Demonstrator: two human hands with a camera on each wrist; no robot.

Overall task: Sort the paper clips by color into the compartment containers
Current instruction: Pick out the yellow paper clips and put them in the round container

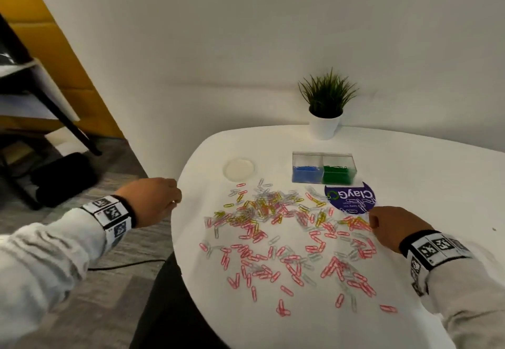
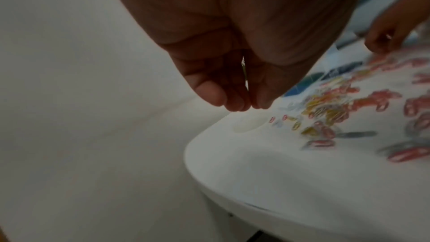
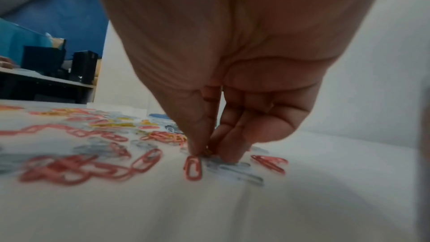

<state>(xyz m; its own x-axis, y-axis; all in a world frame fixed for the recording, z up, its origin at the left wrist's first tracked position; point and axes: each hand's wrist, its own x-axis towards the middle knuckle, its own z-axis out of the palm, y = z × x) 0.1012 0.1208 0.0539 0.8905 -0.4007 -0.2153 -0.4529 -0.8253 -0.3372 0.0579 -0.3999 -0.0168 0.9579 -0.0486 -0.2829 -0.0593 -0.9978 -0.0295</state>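
Note:
Pink, yellow and pale grey paper clips (image 1: pixel 278 228) lie scattered over the white table (image 1: pixel 300 327). A clear two-compartment container (image 1: pixel 323 167) at the back holds blue clips on its left and green clips on its right. My left hand (image 1: pixel 176 201) hovers by the table's left edge, its fingers curled round a thin yellowish clip (image 2: pixel 244 69). Near the right side my right hand (image 1: pixel 371 221) points its fingertips down into the pile. In the right wrist view its thumb and fingers (image 3: pixel 197 146) pinch a yellow clip (image 3: pixel 208 151) lying on the table.
A round white dish (image 1: pixel 240 169) sits left of the container. A potted plant (image 1: pixel 326 103) stands behind the container by the wall. A purple round sticker (image 1: pixel 349 198) lies in front of the container. Left of the table are carpet and a black bag (image 1: pixel 65 179).

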